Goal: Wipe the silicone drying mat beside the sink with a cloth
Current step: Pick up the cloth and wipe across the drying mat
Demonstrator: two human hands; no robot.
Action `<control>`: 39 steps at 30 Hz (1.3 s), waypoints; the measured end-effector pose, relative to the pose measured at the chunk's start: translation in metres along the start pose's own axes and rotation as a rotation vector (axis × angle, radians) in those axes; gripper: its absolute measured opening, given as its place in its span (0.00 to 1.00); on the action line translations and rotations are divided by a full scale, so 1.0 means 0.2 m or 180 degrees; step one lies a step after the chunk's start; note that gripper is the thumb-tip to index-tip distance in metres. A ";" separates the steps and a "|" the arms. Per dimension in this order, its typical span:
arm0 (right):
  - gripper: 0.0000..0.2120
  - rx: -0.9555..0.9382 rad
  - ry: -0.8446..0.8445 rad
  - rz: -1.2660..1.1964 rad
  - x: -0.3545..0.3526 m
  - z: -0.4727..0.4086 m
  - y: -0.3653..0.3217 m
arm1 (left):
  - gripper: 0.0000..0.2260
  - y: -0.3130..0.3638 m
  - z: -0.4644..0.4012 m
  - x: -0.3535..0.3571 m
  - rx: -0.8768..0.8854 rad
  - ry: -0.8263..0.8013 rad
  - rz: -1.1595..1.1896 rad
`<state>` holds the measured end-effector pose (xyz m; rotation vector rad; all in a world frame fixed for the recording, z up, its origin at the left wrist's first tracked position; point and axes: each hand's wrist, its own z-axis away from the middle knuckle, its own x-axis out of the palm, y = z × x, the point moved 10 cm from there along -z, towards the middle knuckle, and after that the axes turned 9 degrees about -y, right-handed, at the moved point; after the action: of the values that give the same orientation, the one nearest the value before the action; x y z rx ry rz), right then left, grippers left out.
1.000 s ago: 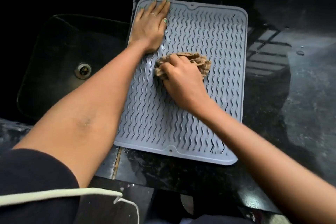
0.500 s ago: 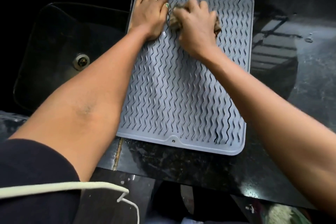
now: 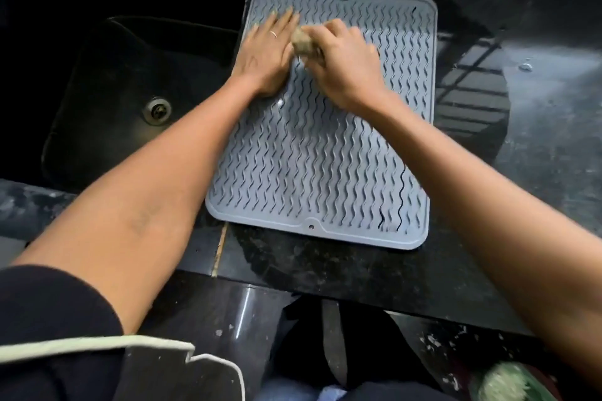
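- Sink [image 3: 97, 101]: a dark basin set into the counter at 9 o'clock, its metal drain [image 3: 157, 111] on the basin floor.
- Left hand [image 3: 267, 55]: laid flat and open on the mat's left part, fingers spread toward 12 o'clock, gripping nothing; a ring [image 3: 274, 34] sits on one finger.
- Cloth [image 3: 304, 45]: a bunched tan wad between the two hands, touching the left hand's edge and pressed on the mat (blurred, so its folds cannot be told).
- Right hand [image 3: 345, 65]: clenched over the cloth from the 3 o'clock side, fingers curled around it.
- Silicone drying mat [image 3: 312, 156]: a grey rectangle with wavy ridges, lying flat on the counter just beside the sink; both hands rest on its upper half, toward 12 o'clock.
- Counter [image 3: 537, 127]: black, glossy stone, wet-looking at 3 o'clock of the mat.
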<state>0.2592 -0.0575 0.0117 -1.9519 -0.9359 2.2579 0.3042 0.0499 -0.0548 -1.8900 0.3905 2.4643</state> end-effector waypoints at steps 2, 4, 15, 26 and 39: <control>0.21 0.0330 -0.0303 0.0607 0.11 -0.10 0.06 | 0.24 0.01 0.07 0.01 0.0117 0.0037 0.0060; 0.19 0.0327 -0.0165 0.0867 0.16 -0.10 0.03 | 0.24 0.01 0.10 0.01 0.0134 0.0036 0.0082; 0.17 -0.0842 -0.1001 0.0065 0.34 0.78 -0.43 | 0.24 0.03 0.16 0.02 -0.0076 -0.0059 -0.0011; 0.12 0.0280 0.0137 0.0184 0.16 0.16 -0.04 | 0.23 0.03 0.37 0.07 -0.0136 -0.0122 -0.0136; 0.13 -0.0954 -0.0444 -0.0584 0.24 0.72 -0.35 | 0.24 0.02 0.39 0.09 -0.0237 -0.0125 -0.0105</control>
<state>0.0929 -0.0439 0.0060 -1.7316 -1.4800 2.2814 0.2246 0.0588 -0.0513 -1.8551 0.2681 2.5243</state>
